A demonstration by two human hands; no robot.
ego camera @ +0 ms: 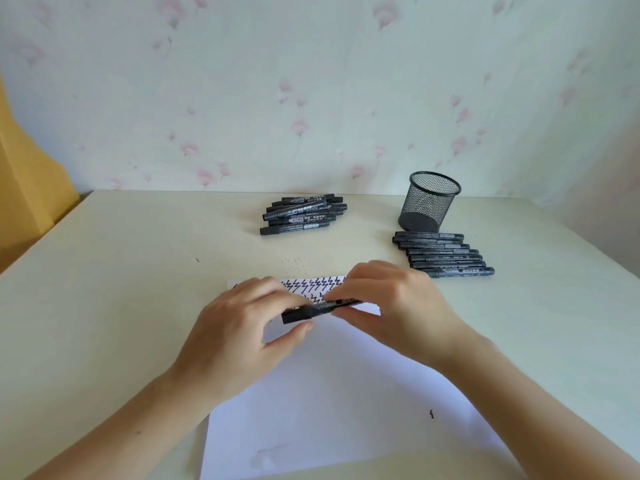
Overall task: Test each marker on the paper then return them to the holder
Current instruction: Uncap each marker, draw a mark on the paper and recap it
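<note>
A black marker (317,308) lies level between both hands, just above the white paper (332,403). My left hand (242,337) pinches its left, capped end with thumb and fingers. My right hand (391,310) grips its right part. Rows of black zigzag test marks (311,287) fill the paper's far edge. The black mesh holder (429,202) stands at the back right, and nothing shows inside it. Several black markers form a loose pile (303,214) at the back centre. Another row of several markers (443,254) lies in front of the holder.
The cream table (121,271) meets a flowered wall at the back. Something yellow (27,174) stands beyond the table's left edge. A small ink speck (431,414) marks the paper's near right part. Tiny dots (294,263) dot the table behind the paper.
</note>
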